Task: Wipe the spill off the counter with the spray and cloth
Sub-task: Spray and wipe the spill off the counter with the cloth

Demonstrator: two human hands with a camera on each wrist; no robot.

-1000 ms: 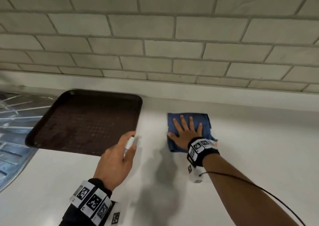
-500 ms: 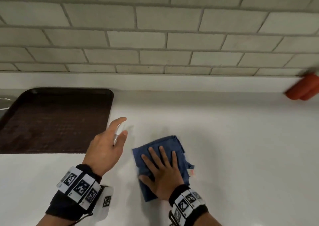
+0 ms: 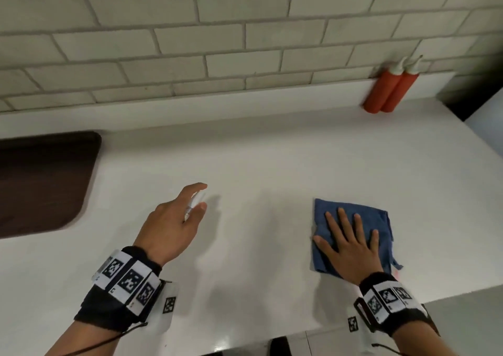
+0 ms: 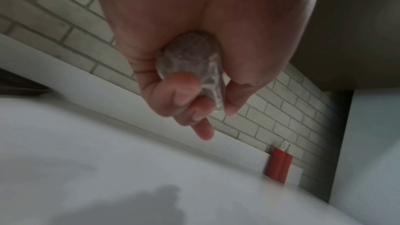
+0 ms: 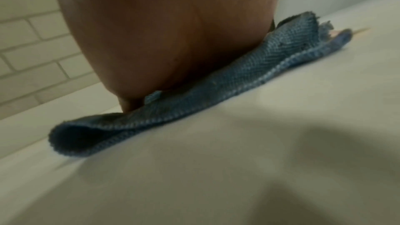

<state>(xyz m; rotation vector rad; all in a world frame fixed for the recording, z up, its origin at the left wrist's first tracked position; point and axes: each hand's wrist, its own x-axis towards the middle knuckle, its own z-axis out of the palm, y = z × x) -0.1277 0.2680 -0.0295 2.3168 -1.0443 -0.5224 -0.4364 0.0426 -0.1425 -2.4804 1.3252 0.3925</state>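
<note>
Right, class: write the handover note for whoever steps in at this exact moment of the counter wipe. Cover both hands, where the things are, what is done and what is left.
Left hand: grips the small clear plastic spray bottle, held above the white counter.
Right hand: flat, fingers straight, pressing the folded blue woven cloth onto the counter near its front right edge.
Done: cloth and spray are both in hand; wiping is under way.
Left: a faint pinkish mark shows at the cloth's near right corner; wipe there, probably after another spray, then check the surface.
Nearby: dark brown tray far left, two red squeeze bottles by the wall.

cloth [image 3: 351, 219] right of tray [image 3: 40, 181], on counter [image 3: 258, 165]
</note>
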